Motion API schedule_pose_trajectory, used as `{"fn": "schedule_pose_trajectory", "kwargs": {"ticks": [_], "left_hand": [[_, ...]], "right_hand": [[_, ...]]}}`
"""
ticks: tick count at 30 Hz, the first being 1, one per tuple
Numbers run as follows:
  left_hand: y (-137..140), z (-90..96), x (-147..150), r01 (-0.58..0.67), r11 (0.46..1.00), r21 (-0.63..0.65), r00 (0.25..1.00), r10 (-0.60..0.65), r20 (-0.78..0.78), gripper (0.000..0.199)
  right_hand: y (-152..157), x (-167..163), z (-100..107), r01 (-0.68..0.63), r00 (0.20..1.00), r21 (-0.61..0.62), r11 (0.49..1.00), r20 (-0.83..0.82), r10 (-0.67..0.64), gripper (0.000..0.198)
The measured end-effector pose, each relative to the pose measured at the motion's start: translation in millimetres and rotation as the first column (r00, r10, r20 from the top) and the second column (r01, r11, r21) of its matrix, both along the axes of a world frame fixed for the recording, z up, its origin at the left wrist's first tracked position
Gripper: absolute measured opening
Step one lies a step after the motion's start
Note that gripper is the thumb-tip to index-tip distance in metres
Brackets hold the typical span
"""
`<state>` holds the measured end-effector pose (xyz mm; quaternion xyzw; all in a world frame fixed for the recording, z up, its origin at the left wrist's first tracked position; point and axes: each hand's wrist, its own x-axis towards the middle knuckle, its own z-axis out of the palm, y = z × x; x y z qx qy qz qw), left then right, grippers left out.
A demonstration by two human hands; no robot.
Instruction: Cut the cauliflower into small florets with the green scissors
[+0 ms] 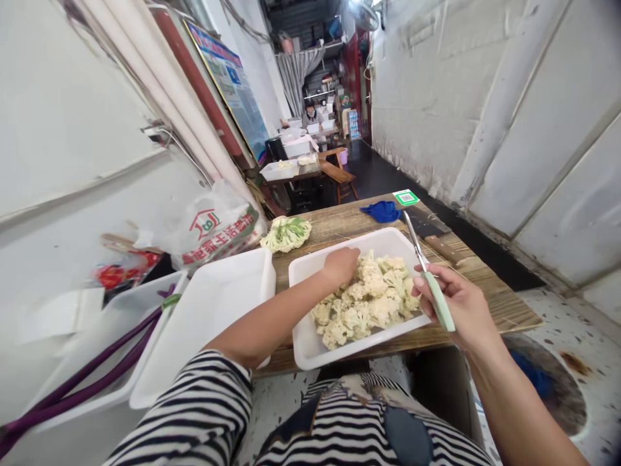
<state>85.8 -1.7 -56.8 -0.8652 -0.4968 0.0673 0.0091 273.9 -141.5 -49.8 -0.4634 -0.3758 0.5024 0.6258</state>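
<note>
A white tray [301, 323] full of cut cauliflower florets [371, 294] stands on the wooden table in front of me. My left hand [342, 264] reaches into its far left side, fingers curled down against a floret and partly hidden. To the right of the tray, my right hand [458, 301] is closed around the pale green handle of kitchen scissors [438, 301]. Their metal blades point up and away, seen nearly edge-on. A larger piece of cauliflower [286, 233] with green stems lies on the table behind the tray.
An empty white tray [228, 285] sits at left, beside a bin holding long purple eggplants [107, 366]. Behind them is a plastic bag [218, 223]. A blue cloth-like item [381, 211] and a wooden-handled knife [444, 249] lie at the table's far right. Farther back, a person [312, 115] sits at another table.
</note>
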Motion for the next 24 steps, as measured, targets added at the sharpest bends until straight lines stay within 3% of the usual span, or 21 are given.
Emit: {"fn": "schedule_pose_trajectory", "kwargs": {"ticks": [7,11,17,21,24], "left_hand": [[-9.8,-8.2,-4.5,0.084,0.996,0.004,0.996,-0.084,-0.001,0.031],[-5.2,-6.4,-8.3,0.065,0.998,-0.012,0.996,-0.065,0.056,0.030],[2.8,21.7,-37.4,0.043,0.999,-0.032,0.971,-0.035,0.238,0.036],[5.2,43.0,-73.4,0.062,0.980,-0.190,0.957,-0.005,0.289,0.034],[4.8,47.8,-94.3,0.090,0.953,-0.290,0.964,-0.011,0.265,0.035]], "right_hand": [[3.0,-5.3,-2.0,-0.018,0.999,-0.011,1.000,-0.027,0.017,0.052],[4.8,-6.5,-3.6,-0.021,0.999,-0.007,1.000,-0.029,0.020,0.053],[3.0,-4.8,-2.0,-0.015,1.000,0.019,1.000,-0.025,0.015,0.048],[3.0,-4.1,-3.0,-0.019,1.000,0.025,1.000,-0.023,0.019,0.047],[4.0,-3.2,-4.9,-0.021,0.999,0.025,0.999,-0.024,0.021,0.048]]}}
